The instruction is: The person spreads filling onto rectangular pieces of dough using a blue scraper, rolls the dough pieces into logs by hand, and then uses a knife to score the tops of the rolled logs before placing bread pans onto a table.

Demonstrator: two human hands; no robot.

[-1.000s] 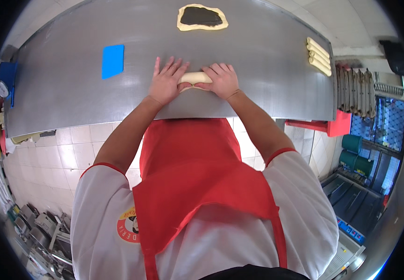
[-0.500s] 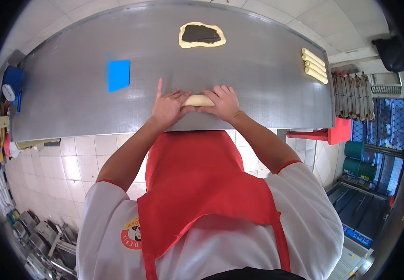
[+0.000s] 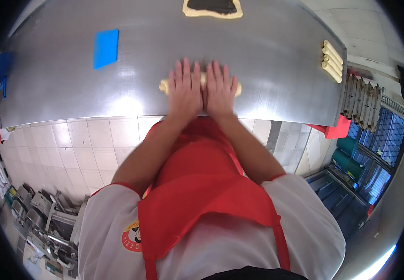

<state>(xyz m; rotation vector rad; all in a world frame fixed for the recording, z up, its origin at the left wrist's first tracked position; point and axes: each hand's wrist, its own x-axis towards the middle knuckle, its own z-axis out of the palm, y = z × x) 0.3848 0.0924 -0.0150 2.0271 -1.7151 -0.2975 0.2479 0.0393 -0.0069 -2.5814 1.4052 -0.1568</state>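
Observation:
My left hand (image 3: pixel 185 93) and my right hand (image 3: pixel 218 93) lie side by side with fingers stretched out over a pale dough roll (image 3: pixel 163 86) near the front of the steel table (image 3: pixel 52 79). Most of the roll is under them; its two ends stick out beside them. A blue flat scraper (image 3: pixel 106 49) lies to the left. At the back sits a flattened dough piece (image 3: pixel 211 7) with dark filling, cut off by the picture's edge. Several finished rolls (image 3: pixel 331 63) lie in a stack near the right end.
The red apron (image 3: pixel 202 186) is below the table edge. At the right stand metal trays (image 3: pixel 360 100), a red object (image 3: pixel 337 126) and green drums (image 3: pixel 349 161). A blue scale (image 3: pixel 1 70) sits at the far left, with metal equipment (image 3: pixel 43 210) on the lower left.
My hands have moved together from the roll's two ends to its middle, and their fingers have straightened and flattened over it. The roll now reaches out wider on both sides.

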